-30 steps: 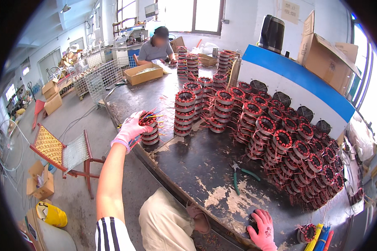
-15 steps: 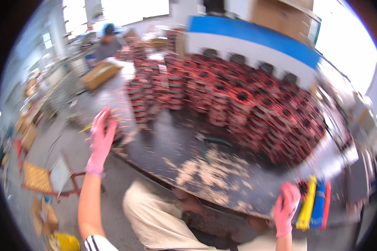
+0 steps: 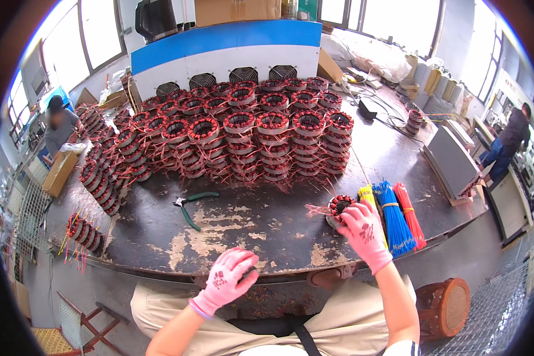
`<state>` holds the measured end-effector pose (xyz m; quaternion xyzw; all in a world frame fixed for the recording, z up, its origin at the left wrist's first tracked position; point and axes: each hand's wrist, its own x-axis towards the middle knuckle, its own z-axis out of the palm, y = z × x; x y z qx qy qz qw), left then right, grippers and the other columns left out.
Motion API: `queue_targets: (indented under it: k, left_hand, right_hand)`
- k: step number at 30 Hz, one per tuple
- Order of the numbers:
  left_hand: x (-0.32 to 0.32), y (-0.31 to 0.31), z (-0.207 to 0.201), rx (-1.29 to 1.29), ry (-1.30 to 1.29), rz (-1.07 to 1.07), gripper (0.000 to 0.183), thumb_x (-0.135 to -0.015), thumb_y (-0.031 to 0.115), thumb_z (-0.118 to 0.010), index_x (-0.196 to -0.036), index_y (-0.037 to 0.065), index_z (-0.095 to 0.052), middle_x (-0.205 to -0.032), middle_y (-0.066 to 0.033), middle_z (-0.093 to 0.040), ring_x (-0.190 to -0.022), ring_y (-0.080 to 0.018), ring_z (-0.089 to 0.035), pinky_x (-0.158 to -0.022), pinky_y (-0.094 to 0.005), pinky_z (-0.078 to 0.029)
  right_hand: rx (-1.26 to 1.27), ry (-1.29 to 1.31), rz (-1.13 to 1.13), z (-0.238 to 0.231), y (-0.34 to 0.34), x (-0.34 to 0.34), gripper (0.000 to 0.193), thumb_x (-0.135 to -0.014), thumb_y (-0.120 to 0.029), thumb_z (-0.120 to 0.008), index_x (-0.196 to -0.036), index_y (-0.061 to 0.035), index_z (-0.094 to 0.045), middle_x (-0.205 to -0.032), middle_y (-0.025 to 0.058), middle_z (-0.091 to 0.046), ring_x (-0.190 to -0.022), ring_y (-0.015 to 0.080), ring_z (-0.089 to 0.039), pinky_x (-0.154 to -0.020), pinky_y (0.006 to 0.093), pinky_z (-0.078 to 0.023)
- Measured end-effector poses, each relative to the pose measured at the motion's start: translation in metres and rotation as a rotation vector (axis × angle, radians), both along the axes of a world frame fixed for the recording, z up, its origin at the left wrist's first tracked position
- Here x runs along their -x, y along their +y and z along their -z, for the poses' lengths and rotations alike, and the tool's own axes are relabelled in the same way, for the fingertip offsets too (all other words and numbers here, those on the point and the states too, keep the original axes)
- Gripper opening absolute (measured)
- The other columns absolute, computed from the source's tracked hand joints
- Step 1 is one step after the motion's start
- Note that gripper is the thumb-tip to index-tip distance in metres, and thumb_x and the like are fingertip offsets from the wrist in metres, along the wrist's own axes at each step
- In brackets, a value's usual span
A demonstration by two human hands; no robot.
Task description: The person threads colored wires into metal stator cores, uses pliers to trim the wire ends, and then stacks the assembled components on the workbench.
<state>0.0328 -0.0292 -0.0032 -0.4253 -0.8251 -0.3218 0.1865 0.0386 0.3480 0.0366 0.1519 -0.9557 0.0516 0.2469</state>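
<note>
My right hand (image 3: 365,232), in a pink glove, grips a single motor stator (image 3: 340,206) with red windings and loose pink leads, standing on the dark table. Its fingers cover the ring's right side. Beside that hand lie three bundles of cut wires: yellow (image 3: 369,199), blue (image 3: 393,216) and red (image 3: 410,216). Over the table's near edge hovers my left hand (image 3: 226,280), also gloved, fingers loosely bent with a gap at the thumb; I see nothing held. Green-handled cutters (image 3: 193,204) lie with their handles spread, beyond the left hand.
Stacked stators (image 3: 240,133) fill the back of the worn table (image 3: 267,222). A short leaning stack (image 3: 84,232) with coloured leads sits at the left edge. Grey panels (image 3: 451,160) stand at right. A person (image 3: 59,127) is at far left, another (image 3: 510,139) at right.
My left hand has come away from the short stack at the left edge to the table's near edge. My right hand now reaches onto the single stator. The view has swung right.
</note>
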Motion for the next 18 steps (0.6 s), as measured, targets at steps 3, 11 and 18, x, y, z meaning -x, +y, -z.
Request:
queue_targets:
  k: [3,11,18]
  left_hand:
    - [-0.014,0.014,-0.009,-0.004,0.077,0.041,0.045,-0.080,0.018,-0.080,-0.121,0.006,-0.064,-0.119,-0.0118,-0.064,-0.111,-0.0336,-0.063,-0.105,-0.0526,-0.048]
    - [-0.005,0.054,0.009,-0.083,-0.024,-0.031,0.062,-0.088,0.021,-0.072,-0.140,-0.001,-0.047,-0.135,-0.0229,-0.050,-0.125,-0.0443,-0.050,-0.108,-0.0540,-0.042]
    - [0.010,0.078,0.008,0.191,0.060,-0.112,0.046,-0.081,0.019,-0.077,-0.122,0.005,-0.061,-0.116,-0.0124,-0.063,-0.109,-0.0368,-0.060,-0.104,-0.0513,-0.045]
  right_hand:
    - [0.096,0.025,-0.129,-0.006,-0.064,-0.020,0.029,-0.075,-0.027,-0.079,-0.096,-0.0114,-0.067,-0.097,0.0058,-0.063,-0.106,0.0283,-0.061,-0.108,0.0495,-0.042]
    - [0.248,-0.029,-0.244,0.064,-0.154,-0.002,0.027,-0.078,-0.024,-0.071,-0.098,-0.0088,-0.063,-0.101,0.0085,-0.061,-0.106,0.0276,-0.061,-0.109,0.0465,-0.042]
    - [0.374,0.107,0.503,0.010,-0.001,-0.081,0.020,-0.082,-0.023,-0.079,-0.090,-0.0084,-0.067,-0.082,0.0113,-0.064,-0.080,0.0318,-0.065,-0.070,0.0426,-0.053]
